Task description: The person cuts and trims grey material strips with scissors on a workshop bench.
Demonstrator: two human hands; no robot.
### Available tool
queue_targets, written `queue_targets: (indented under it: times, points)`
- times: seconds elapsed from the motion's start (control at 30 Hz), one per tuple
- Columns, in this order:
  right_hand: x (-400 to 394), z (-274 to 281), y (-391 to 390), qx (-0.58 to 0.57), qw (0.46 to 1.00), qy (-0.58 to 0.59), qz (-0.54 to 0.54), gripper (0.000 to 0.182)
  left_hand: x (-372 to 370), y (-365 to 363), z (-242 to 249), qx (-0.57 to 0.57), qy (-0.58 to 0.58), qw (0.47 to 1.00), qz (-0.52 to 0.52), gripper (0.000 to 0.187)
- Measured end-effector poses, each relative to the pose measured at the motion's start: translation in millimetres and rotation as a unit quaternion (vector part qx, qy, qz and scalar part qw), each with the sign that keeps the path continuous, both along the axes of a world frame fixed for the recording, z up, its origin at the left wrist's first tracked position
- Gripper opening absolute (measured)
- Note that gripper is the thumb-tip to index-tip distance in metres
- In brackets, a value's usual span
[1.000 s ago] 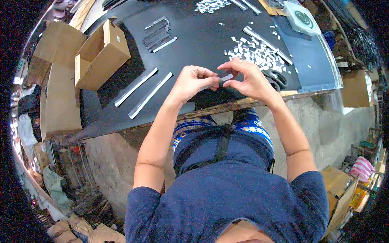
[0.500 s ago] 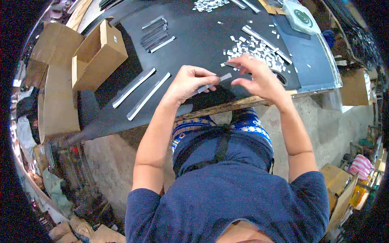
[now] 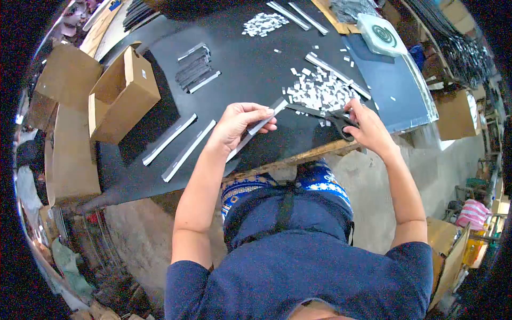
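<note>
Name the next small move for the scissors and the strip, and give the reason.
Probably close the scissors on the end of the strip. The left hand pinches the strip with its free end pointing toward the blades, which the right hand holds at the handles. The blade tips sit right by the strip's end, beside the pile of cut pieces.

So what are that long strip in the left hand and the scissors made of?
The strip in the left hand looks like thin, flat, grey-white sheet with a dull sheen, holding straight; plastic, foil or card cannot be told. The scissors under the right hand seem to be dark metal blades with black, probably plastic, handles.
</note>
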State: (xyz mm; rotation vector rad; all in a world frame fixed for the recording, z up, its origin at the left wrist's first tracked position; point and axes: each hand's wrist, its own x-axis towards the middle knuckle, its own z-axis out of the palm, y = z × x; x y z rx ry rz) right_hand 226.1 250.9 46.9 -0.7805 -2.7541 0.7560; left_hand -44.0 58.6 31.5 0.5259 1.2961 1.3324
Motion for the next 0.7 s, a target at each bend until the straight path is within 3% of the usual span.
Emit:
queue_targets:
  times: [0.23,0.5,0.57,0.6,0.7]
  points:
    - [-1.3,7.2,0.6,0.047,0.997,-0.013,0.059,0.047,0.2,0.7,5.4,0.004,0.012,1.0,0.023,0.016]
    - [-2.4,34.3,-13.5,-0.071,0.997,-0.021,0.027,0.044,2.8,2.5,10.0,0.021,0.002,0.999,0.024,0.013]
    - [0.4,31.4,-13.8,-0.233,0.971,0.001,-0.055,0.046,5.6,3.3,13.9,0.012,-0.005,1.0,0.028,0.012]
    - [1.0,31.1,-17.6,-0.234,0.971,-0.003,-0.054,0.046,6.4,4.0,13.8,0.014,-0.003,1.0,0.025,0.012]
    - [2.8,31.0,-42.7,-0.448,0.883,0.074,-0.122,0.044,9.3,6.8,13.2,0.015,-0.012,1.0,0.019,0.012]
